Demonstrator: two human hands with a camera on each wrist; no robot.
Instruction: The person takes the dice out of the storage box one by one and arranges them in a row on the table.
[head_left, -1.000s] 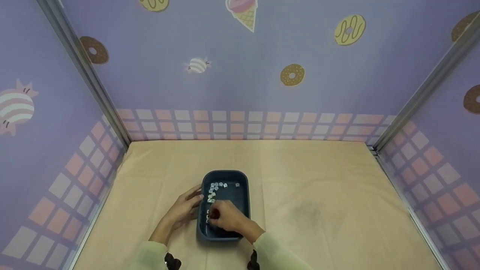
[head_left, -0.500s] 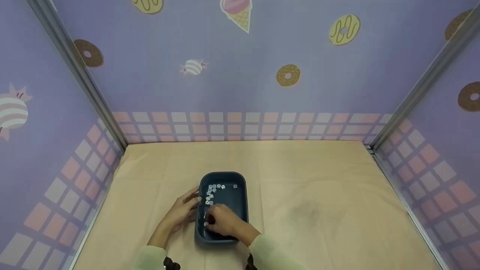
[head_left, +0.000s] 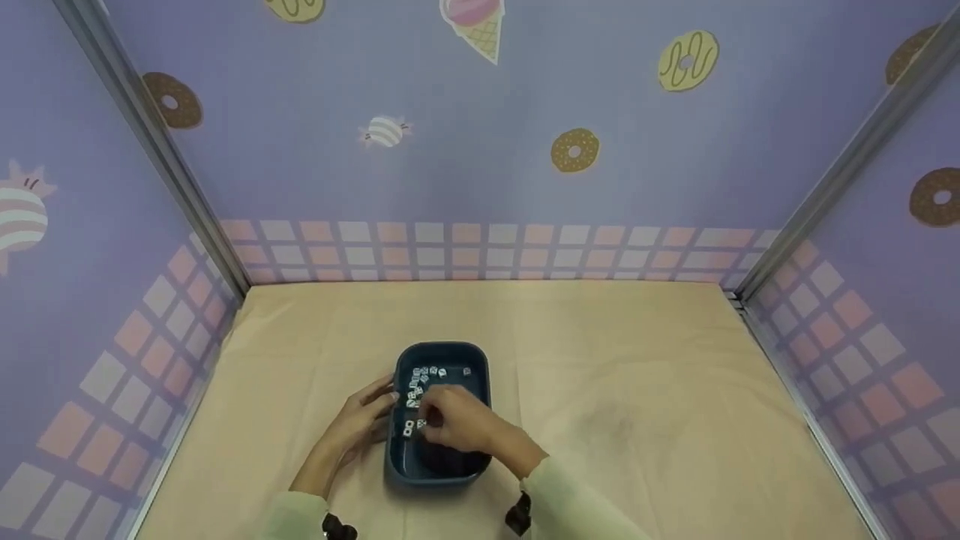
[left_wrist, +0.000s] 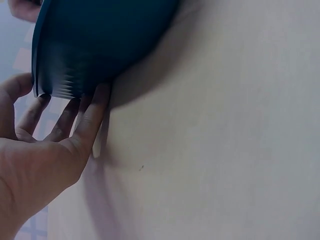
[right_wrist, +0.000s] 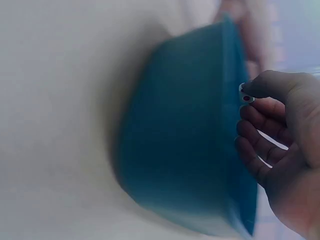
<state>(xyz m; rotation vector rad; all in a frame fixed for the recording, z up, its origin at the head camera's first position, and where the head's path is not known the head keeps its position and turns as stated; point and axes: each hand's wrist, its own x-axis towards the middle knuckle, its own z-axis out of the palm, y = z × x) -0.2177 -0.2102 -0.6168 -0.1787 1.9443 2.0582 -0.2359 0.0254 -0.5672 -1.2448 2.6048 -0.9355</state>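
Note:
A dark blue tray (head_left: 439, 480) with rounded corners holds several small white dice (head_left: 417, 381), gathered in a curved cluster at its far left. My right hand (head_left: 461, 421) is over the tray, and its thumb and index finger pinch one white die (right_wrist: 246, 95) with a red dot showing in the right wrist view. Left of those fingertips, a few more dice (head_left: 408, 428) lie along the tray's left side. My left hand (head_left: 358, 421) touches the tray's left wall with spread, fairly straight fingers (left_wrist: 92, 117), its thumb right at the rim.
A single die (head_left: 466, 371) sits apart at the tray's far right. Beige cloth (head_left: 615, 345) covers the table. Purple panels (head_left: 480, 180) with sweets and checks stand at the back and both sides, joined by metal posts (head_left: 832, 161).
My right hand has dipped toward the tray's near left, then risen away toward its middle with a die pinched. The left hand has stayed at the tray's side.

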